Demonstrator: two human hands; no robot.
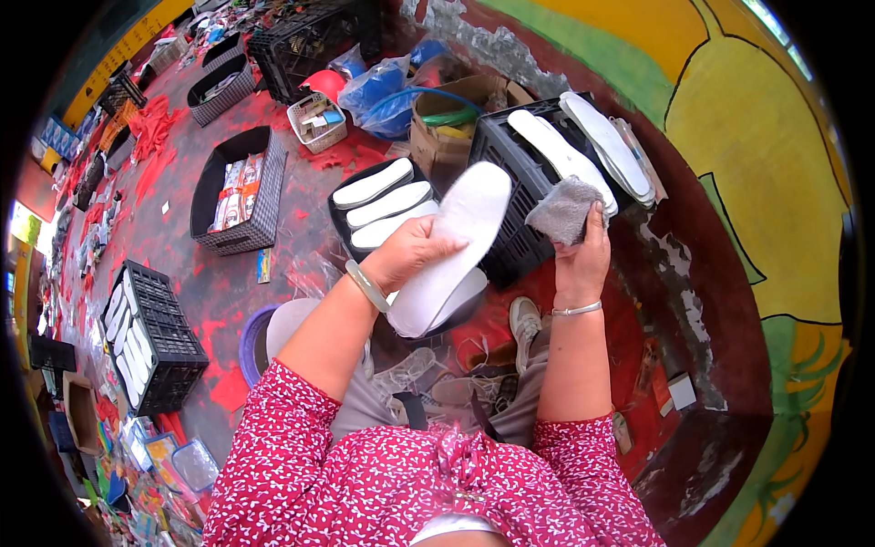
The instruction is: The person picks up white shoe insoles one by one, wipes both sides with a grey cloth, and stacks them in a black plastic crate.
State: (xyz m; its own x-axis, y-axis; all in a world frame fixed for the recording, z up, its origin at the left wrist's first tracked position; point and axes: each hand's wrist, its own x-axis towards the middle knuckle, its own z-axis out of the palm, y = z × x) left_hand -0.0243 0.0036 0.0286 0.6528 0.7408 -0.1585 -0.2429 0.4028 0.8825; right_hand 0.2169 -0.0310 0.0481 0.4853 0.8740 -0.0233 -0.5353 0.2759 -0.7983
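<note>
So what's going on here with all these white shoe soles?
A seated person holds a white insole in the left hand and a grey cloth in the right hand, the two not touching. Just beyond, more white insoles lie in a black tray and across a black crate. The red floor around holds other baskets and crates.

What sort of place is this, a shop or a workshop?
Most likely an informal shoe-making workshop on a floor: white insoles fill a black crate, the left hand holds an insole, and the right hand holds a grey cloth.
</note>
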